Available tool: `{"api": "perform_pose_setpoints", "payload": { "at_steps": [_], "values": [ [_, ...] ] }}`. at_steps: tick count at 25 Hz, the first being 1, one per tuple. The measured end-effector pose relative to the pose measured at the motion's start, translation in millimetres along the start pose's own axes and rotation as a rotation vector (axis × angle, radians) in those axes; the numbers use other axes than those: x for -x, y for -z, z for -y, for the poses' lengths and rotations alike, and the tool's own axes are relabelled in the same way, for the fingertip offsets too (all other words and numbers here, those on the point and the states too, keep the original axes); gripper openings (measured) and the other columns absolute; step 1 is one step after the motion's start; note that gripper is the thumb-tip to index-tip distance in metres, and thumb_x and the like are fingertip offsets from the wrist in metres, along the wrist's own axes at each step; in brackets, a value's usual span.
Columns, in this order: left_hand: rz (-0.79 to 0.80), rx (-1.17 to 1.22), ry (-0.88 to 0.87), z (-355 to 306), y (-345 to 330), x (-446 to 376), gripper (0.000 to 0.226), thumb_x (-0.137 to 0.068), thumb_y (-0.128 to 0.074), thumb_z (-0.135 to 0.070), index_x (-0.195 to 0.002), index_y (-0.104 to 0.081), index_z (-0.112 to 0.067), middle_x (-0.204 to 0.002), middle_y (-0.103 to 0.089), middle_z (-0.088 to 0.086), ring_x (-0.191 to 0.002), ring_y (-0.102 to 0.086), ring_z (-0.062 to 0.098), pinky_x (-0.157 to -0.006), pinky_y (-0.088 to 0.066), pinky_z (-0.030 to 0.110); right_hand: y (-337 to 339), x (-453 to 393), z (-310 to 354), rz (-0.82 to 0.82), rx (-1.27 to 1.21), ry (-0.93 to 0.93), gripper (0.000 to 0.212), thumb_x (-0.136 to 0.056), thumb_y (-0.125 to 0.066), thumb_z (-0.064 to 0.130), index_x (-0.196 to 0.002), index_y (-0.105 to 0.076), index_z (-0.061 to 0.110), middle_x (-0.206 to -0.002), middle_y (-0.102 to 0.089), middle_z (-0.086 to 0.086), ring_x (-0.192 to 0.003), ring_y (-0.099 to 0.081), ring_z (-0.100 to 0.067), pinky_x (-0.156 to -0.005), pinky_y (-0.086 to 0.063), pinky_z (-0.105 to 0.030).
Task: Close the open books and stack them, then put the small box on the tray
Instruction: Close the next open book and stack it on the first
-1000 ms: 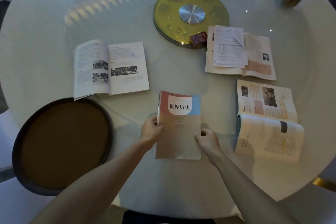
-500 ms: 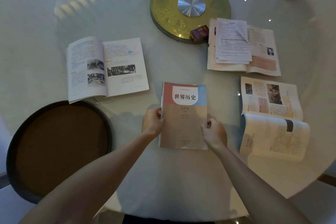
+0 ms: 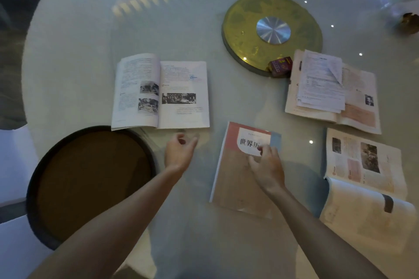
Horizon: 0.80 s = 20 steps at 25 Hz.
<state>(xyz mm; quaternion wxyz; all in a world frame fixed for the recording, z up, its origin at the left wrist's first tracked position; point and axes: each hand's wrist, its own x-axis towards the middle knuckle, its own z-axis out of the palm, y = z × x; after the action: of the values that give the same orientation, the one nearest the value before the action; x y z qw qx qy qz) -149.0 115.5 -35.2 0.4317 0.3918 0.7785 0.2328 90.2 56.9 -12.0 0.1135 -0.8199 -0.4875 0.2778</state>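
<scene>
Bare bench between left open book and closed book, free lane toward gold disc. Right side crowded: two open books and small box touching the disc rim. Tray edges the near-left.

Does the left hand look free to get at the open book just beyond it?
Probably yes. The left hand is empty, hovering just short of the open book, with only bare table between them.

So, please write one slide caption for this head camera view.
Left hand reaching toward open book; right hand over closed book.
</scene>
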Motion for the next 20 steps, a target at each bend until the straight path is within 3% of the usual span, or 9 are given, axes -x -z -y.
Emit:
{"api": "perform_pose_setpoints", "payload": {
  "at_steps": [3, 5, 8, 10, 12, 14, 17, 19, 20],
  "values": [
    [-0.173, 0.403, 0.267, -7.3, 45.6, -37.6, 0.064, -0.078, -0.082, -0.040, -0.126, -0.058, -0.004, -0.107, -0.068, 0.006, -0.095, -0.066, 0.023, -0.087, -0.055, 0.038, -15.7, -30.7, 55.5, 0.065, -0.077, 0.124, 0.037, -0.092, -0.068, 0.024, -0.126, -0.062, 0.010, -0.122, -0.063, -0.011, -0.108, -0.063, -0.030, -0.086, -0.049, -0.038],
    [-0.225, 0.586, 0.362, -7.4, 69.6, -55.5, 0.055, -0.080, -0.082, -0.034, -0.122, -0.063, -0.005, -0.108, -0.071, 0.004, -0.096, -0.068, 0.022, -0.091, -0.057, 0.043, -27.4, -50.5, 91.4, 0.130, -0.122, 0.156, 0.046, -0.092, -0.071, 0.027, -0.131, -0.062, 0.006, -0.120, -0.067, -0.013, -0.108, -0.065, -0.030, -0.090, -0.049, -0.037],
    [-0.267, 0.786, 0.449, -7.8, 91.8, -71.8, 0.024, -0.080, -0.083, -0.024, -0.096, -0.069, -0.011, -0.087, -0.069, -0.006, -0.076, -0.065, 0.010, -0.066, -0.058, 0.030, -46.9, -75.5, 134.8, 0.206, -0.145, 0.106, 0.056, -0.090, -0.073, 0.033, -0.135, -0.060, 0.003, -0.127, -0.068, -0.016, -0.115, -0.065, -0.032, -0.095, -0.050, -0.038],
    [-0.274, 0.920, 0.537, -9.1, 98.7, -78.8, 0.019, -0.080, -0.084, -0.015, -0.081, -0.064, -0.014, -0.082, -0.069, -0.002, -0.070, -0.067, 0.013, -0.048, -0.055, 0.026, -57.1, -87.2, 152.0, 0.225, -0.164, 0.056, 0.055, -0.089, -0.074, 0.034, -0.133, -0.060, 0.004, -0.130, -0.067, -0.016, -0.117, -0.065, -0.032, -0.094, -0.050, -0.035],
    [-0.277, 1.015, 0.590, -7.5, 102.9, -83.5, 0.017, -0.082, -0.081, -0.007, -0.081, -0.064, -0.010, -0.082, -0.071, 0.005, -0.066, -0.070, 0.018, -0.039, -0.053, 0.023, -67.0, -96.3, 164.4, 0.225, -0.172, 0.001, 0.055, -0.087, -0.075, 0.034, -0.130, -0.059, 0.004, -0.131, -0.065, -0.017, -0.117, -0.064, -0.034, -0.099, -0.053, -0.044],
    [-0.264, 1.032, 0.548, -5.8, 100.9, -84.1, 0.014, -0.083, -0.079, -0.004, -0.092, -0.068, -0.006, -0.094, -0.074, 0.010, -0.075, -0.073, 0.021, -0.050, -0.059, 0.028, -73.2, -101.4, 170.3, 0.194, -0.158, -0.073, 0.055, -0.086, -0.076, 0.034, -0.127, -0.057, 0.002, -0.129, -0.064, -0.016, -0.117, -0.064, -0.036, -0.099, -0.054, -0.048],
    [-0.263, 0.929, 0.279, -3.8, 91.0, -81.2, 0.024, -0.083, -0.079, -0.008, -0.105, -0.072, -0.006, -0.096, -0.078, 0.005, -0.085, -0.073, 0.017, -0.070, -0.060, 0.029, -80.4, -104.9, 173.3, 0.193, -0.200, -0.176, 0.048, -0.085, -0.077, 0.029, -0.120, -0.059, 0.001, -0.113, -0.065, -0.012, -0.104, -0.065, -0.033, -0.087, -0.053, -0.039],
    [-0.235, 0.745, 0.081, -7.9, 82.4, -79.2, 0.007, -0.082, -0.081, -0.016, -0.084, -0.075, -0.014, -0.074, -0.076, -0.008, -0.070, -0.068, 0.006, -0.061, -0.053, 0.020, -85.3, -109.1, 170.7, 0.208, -0.262, -0.227, 0.033, -0.084, -0.076, 0.019, -0.106, -0.069, -0.004, -0.092, -0.065, -0.012, -0.086, -0.064, -0.030, -0.074, -0.049, -0.036],
    [-0.223, 0.662, 0.003, -10.7, 79.1, -78.3, 0.013, -0.081, -0.082, -0.019, -0.073, -0.072, -0.020, -0.072, -0.074, -0.012, -0.068, -0.066, 0.002, -0.061, -0.051, 0.019, -86.2, -110.9, 168.7, 0.219, -0.281, -0.247, 0.026, -0.082, -0.074, 0.012, -0.099, -0.072, -0.009, -0.084, -0.065, -0.013, -0.078, -0.062, -0.028, -0.069, -0.048, -0.036]
  ]
}}
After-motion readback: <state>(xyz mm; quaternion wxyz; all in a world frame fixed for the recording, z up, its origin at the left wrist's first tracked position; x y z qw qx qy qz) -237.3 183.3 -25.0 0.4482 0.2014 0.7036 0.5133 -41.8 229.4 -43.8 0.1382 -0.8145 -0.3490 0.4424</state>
